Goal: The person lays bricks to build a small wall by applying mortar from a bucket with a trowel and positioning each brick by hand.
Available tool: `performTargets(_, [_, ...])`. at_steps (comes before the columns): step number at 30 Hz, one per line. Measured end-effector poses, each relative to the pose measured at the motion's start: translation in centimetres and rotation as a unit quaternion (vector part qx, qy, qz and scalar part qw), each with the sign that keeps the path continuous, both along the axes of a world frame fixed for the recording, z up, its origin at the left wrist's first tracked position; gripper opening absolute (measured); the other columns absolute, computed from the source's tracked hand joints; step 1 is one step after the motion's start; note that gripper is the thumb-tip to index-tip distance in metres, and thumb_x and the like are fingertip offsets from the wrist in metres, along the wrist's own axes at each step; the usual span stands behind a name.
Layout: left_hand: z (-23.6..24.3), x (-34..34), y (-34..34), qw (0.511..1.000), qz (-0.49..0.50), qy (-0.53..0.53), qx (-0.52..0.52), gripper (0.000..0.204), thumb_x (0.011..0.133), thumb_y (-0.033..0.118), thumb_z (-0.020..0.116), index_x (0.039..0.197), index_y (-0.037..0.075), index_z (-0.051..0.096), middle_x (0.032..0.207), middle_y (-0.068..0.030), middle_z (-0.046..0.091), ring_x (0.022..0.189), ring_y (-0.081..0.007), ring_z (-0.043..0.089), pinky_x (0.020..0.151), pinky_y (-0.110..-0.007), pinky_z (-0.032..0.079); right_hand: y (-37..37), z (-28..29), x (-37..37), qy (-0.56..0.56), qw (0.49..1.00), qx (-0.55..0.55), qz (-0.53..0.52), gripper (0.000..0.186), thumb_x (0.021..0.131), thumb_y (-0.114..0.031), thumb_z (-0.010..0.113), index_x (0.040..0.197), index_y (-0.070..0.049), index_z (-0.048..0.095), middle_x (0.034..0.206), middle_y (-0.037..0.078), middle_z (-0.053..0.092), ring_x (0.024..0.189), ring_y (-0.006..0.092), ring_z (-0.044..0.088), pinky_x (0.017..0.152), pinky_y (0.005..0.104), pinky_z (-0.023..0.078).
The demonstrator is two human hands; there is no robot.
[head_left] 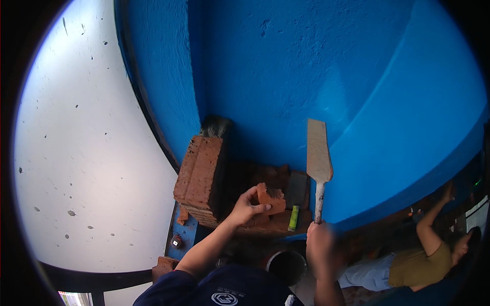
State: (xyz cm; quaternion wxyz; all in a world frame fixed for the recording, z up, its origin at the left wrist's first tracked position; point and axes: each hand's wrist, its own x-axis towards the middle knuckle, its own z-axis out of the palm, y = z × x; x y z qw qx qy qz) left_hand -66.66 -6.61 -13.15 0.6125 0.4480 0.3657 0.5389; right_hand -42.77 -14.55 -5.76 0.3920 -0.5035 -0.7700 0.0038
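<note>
My left hand (247, 208) grips a broken piece of red brick (272, 203) between thumb and fingers; its upper edge is jagged. Wrapped round a pale handle, my right hand (321, 247) holds up a bricklayer's trowel (319, 153) with a long, flat, mortar-coloured blade. The blade points up and away, apart from the brick piece, with the blue wall behind it. Left of my left hand stands a stack of red bricks (201, 171), dark on its inner side. A small yellow-green cylindrical object (294, 218) lies just right of the brick piece.
A blue wall (275, 76) rises beyond the brickwork, and a white speckled panel (92, 143) fills the left. A small dark object (176, 241) sits on a blue ledge. Close to my body is a round dark bucket (287, 268). Another person (418, 262) is at the lower right.
</note>
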Motion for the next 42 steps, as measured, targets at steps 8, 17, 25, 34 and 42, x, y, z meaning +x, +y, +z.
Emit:
performTargets(8, [6.5,0.9,-5.2,0.991,0.002,-0.135,-0.017,0.05,0.081,0.009,0.077,0.121,0.002,0.048,0.114,-0.0081,0.061,0.106,-0.0169,0.058,0.096,-0.032,0.046,2.4,-2.1,-4.8,0.491,0.776,-0.364,0.158,0.047,0.081,-0.036,0.077,0.105,0.0,0.058,0.071,-0.001,0.057,0.045,0.0046,0.045,0.039,0.0206,0.031])
performTargets(17, [16.1,-5.8,-6.9,0.792,0.018,0.517,0.324,0.066,0.073,0.027,0.079,0.129,0.004,0.053,0.122,-0.0172,0.055,0.114,-0.0351,0.053,0.093,-0.041,0.047,3.9,0.9,-7.8,0.393,0.832,-0.367,0.139,0.024,0.083,-0.027,0.068,0.086,-0.004,0.063,0.068,-0.002,0.054,0.06,0.0086,0.05,0.052,0.0263,0.04])
performTargets(25, [19.8,-13.3,-1.0,0.854,0.158,0.455,0.196,0.051,0.073,0.014,0.081,0.118,0.0,0.062,0.104,-0.0156,0.069,0.096,-0.0222,0.068,0.081,-0.035,0.054,6.3,1.8,-8.8,0.306,0.892,-0.257,0.211,0.033,0.096,-0.035,0.055,0.094,-0.002,0.057,0.075,0.007,0.063,0.059,0.0133,0.051,0.056,0.0316,0.043])
performTargets(34, [14.2,-21.4,9.6,0.835,0.211,0.503,0.075,0.042,0.077,0.01,0.076,0.116,0.0,0.064,0.106,-0.0139,0.07,0.099,-0.0223,0.066,0.087,-0.036,0.051,1.8,-6.7,-4.8,0.339,0.852,-0.352,0.187,0.04,0.096,-0.046,0.05,0.089,-0.008,0.06,0.078,0.004,0.059,0.071,0.0154,0.056,0.069,0.0322,0.047])
performTargets(42, [11.2,-24.2,11.2,0.885,0.198,0.421,0.016,0.037,0.08,0.008,0.073,0.115,-0.002,0.065,0.102,-0.0147,0.07,0.096,-0.0204,0.066,0.086,-0.033,0.05,-1.4,-6.8,-3.5,0.375,0.761,-0.528,0.041,0.04,0.098,-0.041,0.049,0.096,-0.003,0.061,0.079,0.007,0.067,0.075,0.0184,0.065,0.072,0.0345,0.053])
